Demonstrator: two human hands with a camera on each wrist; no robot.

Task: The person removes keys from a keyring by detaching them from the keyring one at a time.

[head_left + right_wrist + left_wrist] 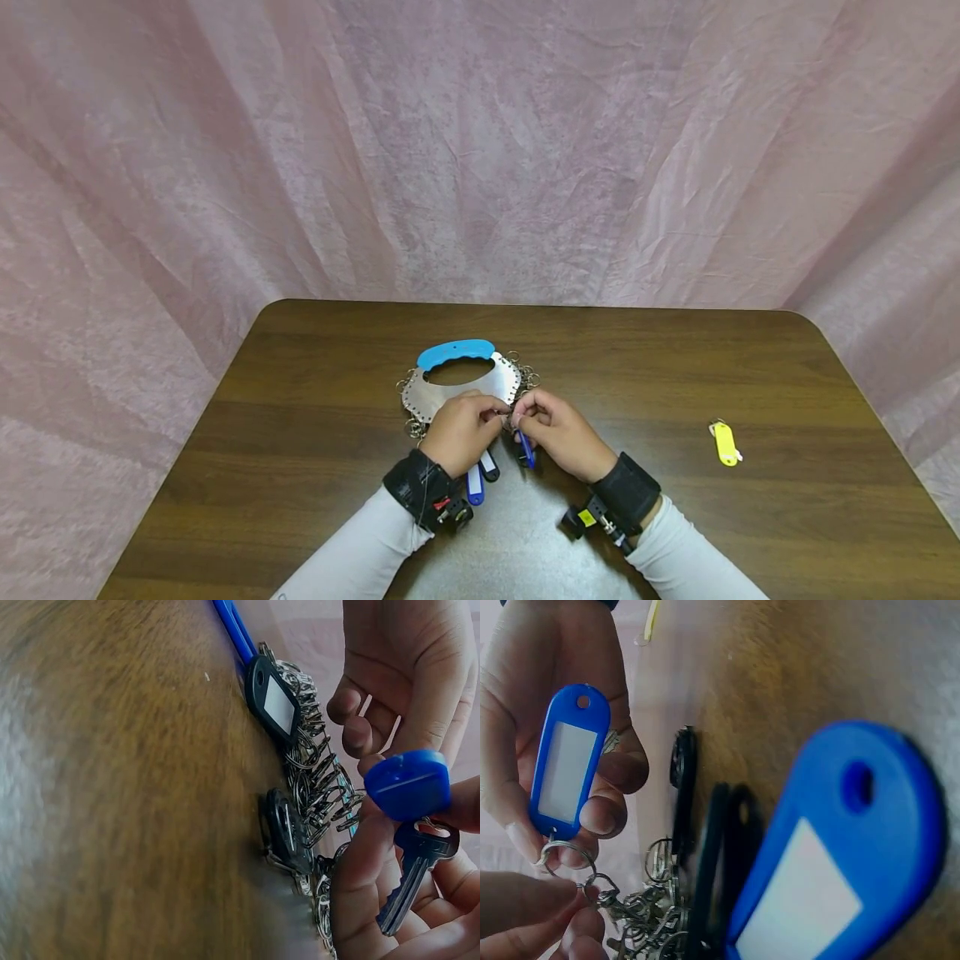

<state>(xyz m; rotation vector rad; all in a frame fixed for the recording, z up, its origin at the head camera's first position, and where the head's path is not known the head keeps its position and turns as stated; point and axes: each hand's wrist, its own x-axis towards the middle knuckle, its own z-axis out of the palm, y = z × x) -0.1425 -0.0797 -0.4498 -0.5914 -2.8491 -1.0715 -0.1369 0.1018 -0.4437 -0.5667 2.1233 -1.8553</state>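
A silver key-ring plate [498, 379] with a light blue grip handle [456, 352] lies on the table, several small metal rings along its edge. At its lower right edge both hands meet. My right hand [562, 433] holds a blue key tag [570, 761] with a white label, and a key [412, 889] hangs beside the tag in the right wrist view. My left hand [461, 429] pinches the small metal clasp that meets the tag's split ring [571, 851]. Another blue key tag [475, 485] and a black key tag [489, 467] hang from the plate beneath my left hand.
A yellow key tag [725, 444] lies on the brown wooden table [810, 517], well to the right of my hands. Clustered rings [307, 765] and black tags crowd the plate's edge. A pink curtain [480, 167] hangs behind the table.
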